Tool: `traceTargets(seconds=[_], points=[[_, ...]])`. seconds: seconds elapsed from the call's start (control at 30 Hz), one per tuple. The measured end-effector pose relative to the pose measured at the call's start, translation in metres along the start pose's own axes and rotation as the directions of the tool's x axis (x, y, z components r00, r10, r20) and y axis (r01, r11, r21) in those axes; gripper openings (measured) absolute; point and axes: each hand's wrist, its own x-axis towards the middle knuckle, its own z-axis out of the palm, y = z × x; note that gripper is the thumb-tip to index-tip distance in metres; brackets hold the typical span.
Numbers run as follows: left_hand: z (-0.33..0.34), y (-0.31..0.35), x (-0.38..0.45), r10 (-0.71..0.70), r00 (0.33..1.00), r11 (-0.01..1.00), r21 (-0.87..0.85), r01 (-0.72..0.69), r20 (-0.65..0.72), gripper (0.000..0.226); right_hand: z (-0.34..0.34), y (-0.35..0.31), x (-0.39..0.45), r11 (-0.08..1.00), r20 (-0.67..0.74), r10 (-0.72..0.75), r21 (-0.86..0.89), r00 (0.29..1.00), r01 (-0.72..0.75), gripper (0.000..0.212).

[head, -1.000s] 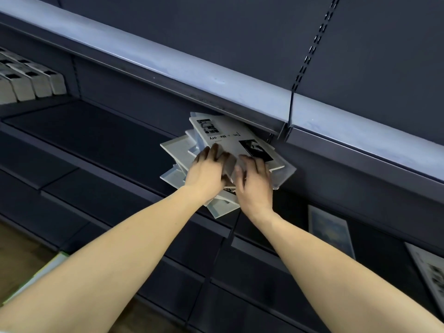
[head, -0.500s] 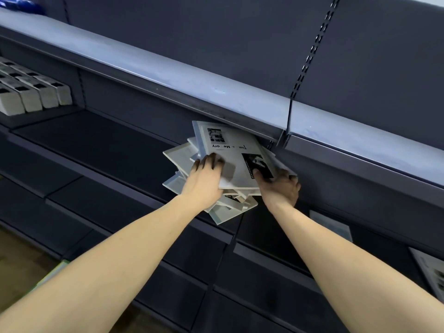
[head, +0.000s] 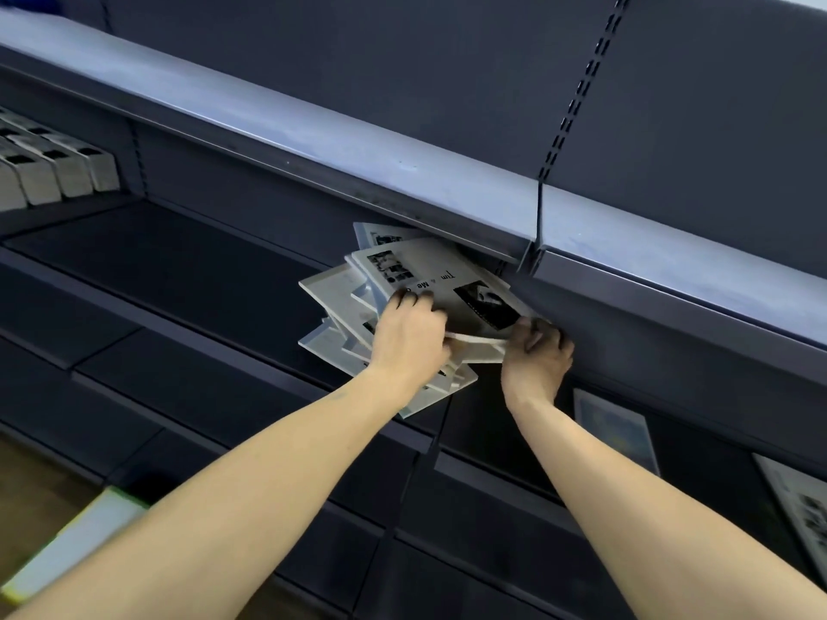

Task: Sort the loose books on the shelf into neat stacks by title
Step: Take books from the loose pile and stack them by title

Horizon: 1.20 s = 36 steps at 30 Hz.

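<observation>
A messy pile of thin white books [head: 333, 302] lies fanned out on the dark middle shelf [head: 188, 266], partly tucked under the shelf above. The top book [head: 447, 279] shows black-and-white photos and upside-down lettering. My left hand [head: 409, 337] lies on the top book's near left edge, fingers curled over it. My right hand [head: 539, 351] grips the pile's right corner from the side, thumb on top. The lower books are partly hidden by both hands.
A pale grey upper shelf [head: 313, 140] overhangs the pile. Neat upright white books [head: 58, 167] stand at far left. A bluish book [head: 615, 427] and a white photo book [head: 801, 507] lie on the shelf at right. Something pale lies on the wooden floor [head: 71, 543].
My right hand has slid from the top of the pile to its right corner. The top book has turned slightly and my left hand stays on its edge.
</observation>
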Motion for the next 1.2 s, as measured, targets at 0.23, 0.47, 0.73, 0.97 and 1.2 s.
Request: traceTargets(seconds=[0.23,0.47,0.73,0.97,1.2], points=[[0.011,0.035,0.024,0.013,0.988,0.958,-0.286,0.033,0.156,0.040,-0.014,0.015,-0.024,0.957,0.045,-0.291,-0.003,0.956,0.291,0.026],[0.019,-0.005,0.024,-0.086,0.949,0.996,-0.010,0.094,0.305,0.108,-0.017,0.019,-0.021,0.966,0.140,-0.259,0.044,0.956,0.255,0.030],[-0.001,0.000,0.011,-0.110,0.978,0.973,0.220,0.070,0.177,0.056,-0.017,0.013,-0.048,0.689,0.185,-0.685,-0.148,0.705,0.709,0.025],[-0.008,0.012,-0.007,-0.099,0.995,0.991,0.093,0.097,0.022,0.033,-0.013,-0.007,-0.059,0.939,0.503,-0.343,0.213,0.794,0.271,0.044],[0.006,-0.030,-0.020,-0.131,0.991,0.991,-0.018,0.130,-0.013,0.056,-0.003,-0.018,-0.059,0.982,0.393,-0.134,0.174,0.910,0.070,0.029]])
